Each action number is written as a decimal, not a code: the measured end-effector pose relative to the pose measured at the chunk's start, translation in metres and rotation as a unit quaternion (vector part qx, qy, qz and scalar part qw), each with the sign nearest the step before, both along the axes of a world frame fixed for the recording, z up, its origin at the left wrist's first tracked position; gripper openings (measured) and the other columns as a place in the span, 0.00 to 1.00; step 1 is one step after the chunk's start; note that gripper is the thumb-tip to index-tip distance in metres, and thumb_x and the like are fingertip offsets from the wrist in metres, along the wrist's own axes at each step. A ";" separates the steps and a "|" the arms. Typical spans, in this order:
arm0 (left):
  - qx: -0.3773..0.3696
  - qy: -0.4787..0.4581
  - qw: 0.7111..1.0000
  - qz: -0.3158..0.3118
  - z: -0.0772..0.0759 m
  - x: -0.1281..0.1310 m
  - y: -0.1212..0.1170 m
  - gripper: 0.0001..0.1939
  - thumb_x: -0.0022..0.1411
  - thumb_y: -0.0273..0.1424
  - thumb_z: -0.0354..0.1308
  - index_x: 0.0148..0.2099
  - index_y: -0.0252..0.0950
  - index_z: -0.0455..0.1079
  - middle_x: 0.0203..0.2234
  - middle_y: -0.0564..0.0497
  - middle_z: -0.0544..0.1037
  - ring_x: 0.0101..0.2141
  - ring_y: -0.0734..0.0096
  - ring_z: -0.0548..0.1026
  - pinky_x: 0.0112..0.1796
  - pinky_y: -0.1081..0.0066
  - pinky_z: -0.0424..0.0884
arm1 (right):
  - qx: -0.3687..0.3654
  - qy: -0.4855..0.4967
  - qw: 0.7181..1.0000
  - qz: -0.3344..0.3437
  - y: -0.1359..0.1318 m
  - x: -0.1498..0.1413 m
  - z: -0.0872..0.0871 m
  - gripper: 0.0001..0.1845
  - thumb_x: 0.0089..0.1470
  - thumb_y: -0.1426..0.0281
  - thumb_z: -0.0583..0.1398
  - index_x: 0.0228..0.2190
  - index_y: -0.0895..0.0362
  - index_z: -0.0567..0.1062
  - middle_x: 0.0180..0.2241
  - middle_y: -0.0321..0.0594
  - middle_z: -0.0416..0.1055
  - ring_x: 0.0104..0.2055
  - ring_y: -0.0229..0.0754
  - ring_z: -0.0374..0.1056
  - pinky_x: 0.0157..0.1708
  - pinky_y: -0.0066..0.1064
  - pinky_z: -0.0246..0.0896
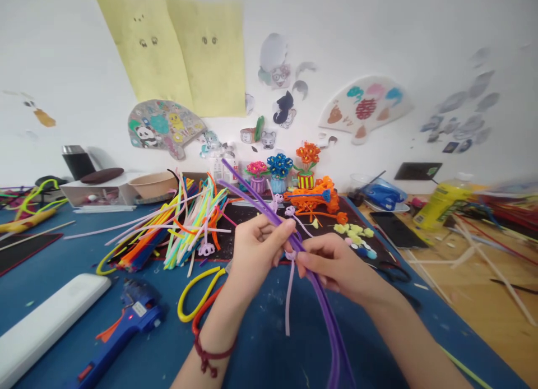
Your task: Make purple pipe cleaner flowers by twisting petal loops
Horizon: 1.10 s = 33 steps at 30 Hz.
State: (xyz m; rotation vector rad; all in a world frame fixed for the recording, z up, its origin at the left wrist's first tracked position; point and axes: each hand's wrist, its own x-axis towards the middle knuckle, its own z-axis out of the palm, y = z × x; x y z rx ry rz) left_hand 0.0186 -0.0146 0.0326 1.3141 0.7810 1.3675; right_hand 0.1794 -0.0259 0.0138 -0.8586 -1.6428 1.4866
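Both hands are raised over the blue mat (269,355), close together in the middle of the view. My left hand (257,244) pinches a few long purple pipe cleaners (325,310) between thumb and fingers. My right hand (332,261) grips the same strands just below and to the right. The strands run from the upper left, through both hands, down to the lower right. Between the hands, a pale lilac pipe cleaner (289,305) with a looped top hangs down; which hand touches it is unclear. Lilac looped flowers (290,211) lie just beyond my fingers.
Bundles of coloured pipe cleaners (197,226) lie left of centre. A blue glue gun (134,319) and a white long box (54,322) are at the lower left. Small potted flowers (279,173) stand by the wall. Black scissors (393,271) and a phone (397,229) lie right.
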 end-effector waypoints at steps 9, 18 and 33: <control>-0.010 -0.072 0.995 0.073 0.010 -0.011 0.002 0.14 0.54 0.38 0.65 0.28 0.31 0.71 0.14 0.55 0.71 0.10 0.88 0.56 0.12 0.83 0.48 | -0.051 -0.030 0.996 0.074 -0.008 0.005 0.003 0.19 0.53 0.58 0.62 0.22 0.61 0.74 0.10 0.30 0.62 0.08 0.27 0.54 0.07 0.17 0.42; 0.003 -0.129 0.979 0.156 0.012 -0.024 0.010 0.12 0.51 0.35 0.66 0.28 0.30 0.72 0.14 0.58 0.69 0.10 0.90 0.56 0.12 0.85 0.48 | -0.096 -0.083 0.981 0.146 -0.007 0.009 0.005 0.19 0.53 0.57 0.63 0.24 0.62 0.77 0.11 0.31 0.65 0.09 0.29 0.58 0.09 0.17 0.51; 0.013 -0.049 0.990 0.129 0.007 -0.015 0.007 0.14 0.52 0.36 0.66 0.26 0.34 0.65 0.13 0.57 0.70 0.10 0.87 0.58 0.12 0.84 0.50 | -0.016 -0.105 0.992 0.066 0.003 -0.001 -0.003 0.19 0.51 0.57 0.64 0.22 0.61 0.73 0.12 0.28 0.59 0.13 0.26 0.48 0.11 0.20 0.40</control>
